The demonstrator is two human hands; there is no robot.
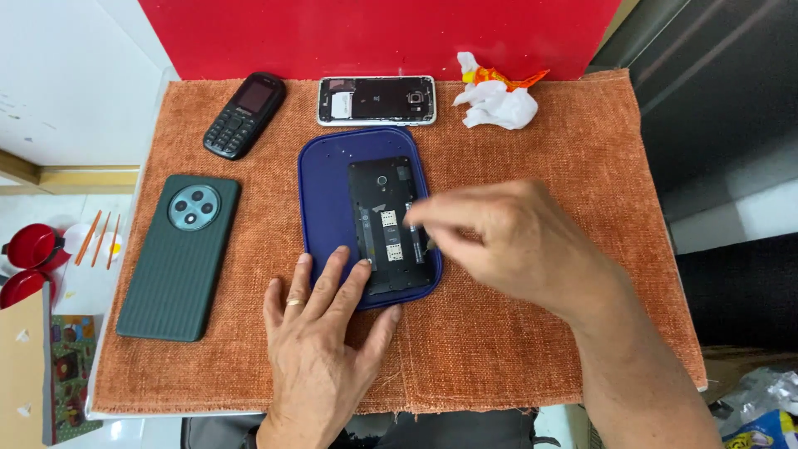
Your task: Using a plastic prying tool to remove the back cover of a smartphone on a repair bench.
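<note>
We see the opened black phone [391, 224] lying lengthwise on the blue tray [328, 199], long axis running away from us. Our right hand [507, 241] is nearer, fingers [420, 218] pinched narrow on its right edge; whether they hold anything, we cannot tell. Our left hand [320, 333] presses flat, fingers spread, at its near left corner.

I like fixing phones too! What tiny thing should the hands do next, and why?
Probably ease the right hand's fingertips down onto the opened black phone, near its card slots. The left hand presses its lower edge on the blue tray, and the pinched fingers hover there.
</note>
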